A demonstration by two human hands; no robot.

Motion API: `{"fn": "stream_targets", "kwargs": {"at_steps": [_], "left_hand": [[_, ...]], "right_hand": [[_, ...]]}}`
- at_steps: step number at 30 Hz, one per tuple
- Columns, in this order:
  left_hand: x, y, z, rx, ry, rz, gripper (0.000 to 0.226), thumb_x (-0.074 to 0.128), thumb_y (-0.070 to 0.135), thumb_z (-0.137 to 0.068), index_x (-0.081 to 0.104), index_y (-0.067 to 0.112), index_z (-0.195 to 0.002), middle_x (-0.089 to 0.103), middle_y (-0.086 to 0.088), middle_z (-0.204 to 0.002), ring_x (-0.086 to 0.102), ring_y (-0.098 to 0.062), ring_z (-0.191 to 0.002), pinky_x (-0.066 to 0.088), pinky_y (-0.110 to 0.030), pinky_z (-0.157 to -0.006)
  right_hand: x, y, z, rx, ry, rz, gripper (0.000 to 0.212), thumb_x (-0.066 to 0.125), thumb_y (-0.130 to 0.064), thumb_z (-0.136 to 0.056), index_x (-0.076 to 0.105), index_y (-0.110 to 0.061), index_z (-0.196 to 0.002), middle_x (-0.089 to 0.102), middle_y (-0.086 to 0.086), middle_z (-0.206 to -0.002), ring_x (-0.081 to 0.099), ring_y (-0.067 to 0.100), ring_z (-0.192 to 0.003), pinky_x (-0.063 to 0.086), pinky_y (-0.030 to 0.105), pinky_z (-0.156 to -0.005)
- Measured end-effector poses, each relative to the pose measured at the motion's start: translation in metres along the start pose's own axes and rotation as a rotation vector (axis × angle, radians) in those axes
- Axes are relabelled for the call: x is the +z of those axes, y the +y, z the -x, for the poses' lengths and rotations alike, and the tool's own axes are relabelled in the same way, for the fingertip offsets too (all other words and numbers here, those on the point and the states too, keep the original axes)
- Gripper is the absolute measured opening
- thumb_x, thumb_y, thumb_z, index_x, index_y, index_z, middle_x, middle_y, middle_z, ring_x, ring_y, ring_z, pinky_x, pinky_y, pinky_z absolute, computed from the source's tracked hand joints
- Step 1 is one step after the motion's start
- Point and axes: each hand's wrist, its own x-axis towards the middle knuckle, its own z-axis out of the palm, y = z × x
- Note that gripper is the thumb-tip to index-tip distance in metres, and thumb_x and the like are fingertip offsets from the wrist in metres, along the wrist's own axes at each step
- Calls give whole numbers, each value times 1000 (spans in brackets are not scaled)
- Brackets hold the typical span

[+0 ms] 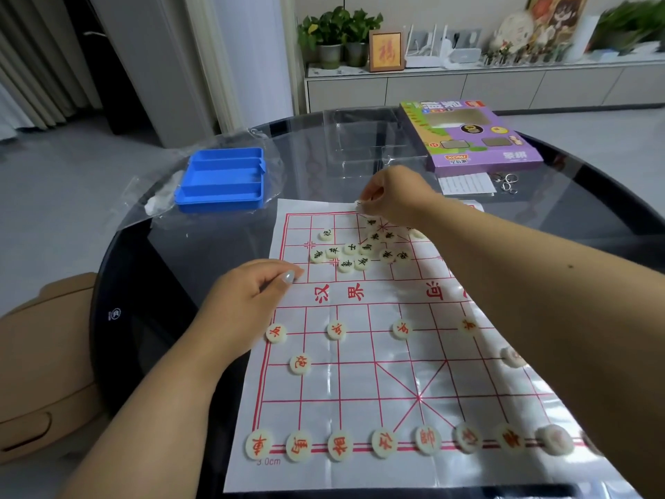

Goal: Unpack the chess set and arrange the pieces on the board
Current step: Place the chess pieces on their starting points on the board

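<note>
The red pieces [340,446] sit ranked at six o'clock on the paper board [360,397], so while the left hand [248,300], fingers curled, pins its nine o'clock edge, the right hand [392,194] pinching a black piece [358,204] at twelve should seat it squarely on a back-line crossing.

Right hand [390,194] pinches piece [358,204]; left [252,300] presses board [360,477].

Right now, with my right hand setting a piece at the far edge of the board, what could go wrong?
1. The right hand reaches over the loose pile of black pieces, so the wrist could scatter them.
2. The paper board looks thin and creased; only the left hand pins its edge, so a nudge might shift the red pieces.
</note>
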Motion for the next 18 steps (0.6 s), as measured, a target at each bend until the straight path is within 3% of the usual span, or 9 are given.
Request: {"fn": "stream_targets", "kwargs": {"at_steps": [6,11,14,18], "left_hand": [[-1,0,1,-3,3,22,17,51,31,-96,67,38,-97,62,22,-101,62,8,-86,48,-5,-57],[-1,-1,1,-11,10,19,19,51,32,-96,69,33,-102,63,21,-103,64,1,-90,49,-7,-59],[-1,-1,0,-4,12,12,19,51,32,-96,69,34,-100,64,21,-102,64,3,-89,48,-8,-60],[-1,0,1,-11,7,13,18,50,33,-96,68,33,-100,64,21,-99,64,2,-86,48,-7,-56]], "right_hand": [[9,-3,-4,30,-20,94,18,68,-26,-84,71,-20,-101,69,1,-101,59,17,-82,48,27,-72],[5,-2,0,-1,5,62,33,71,-33,-82,68,-18,-112,67,0,-108,56,15,-86,48,27,-77],[-4,-4,15,-67,-25,-13,28,73,-30,-80,72,-18,-106,65,-4,-99,58,10,-80,46,18,-66],[-4,-10,34,-106,-135,27,24,77,-31,-75,75,-22,-98,64,-5,-95,61,14,-83,47,22,-66]]}}
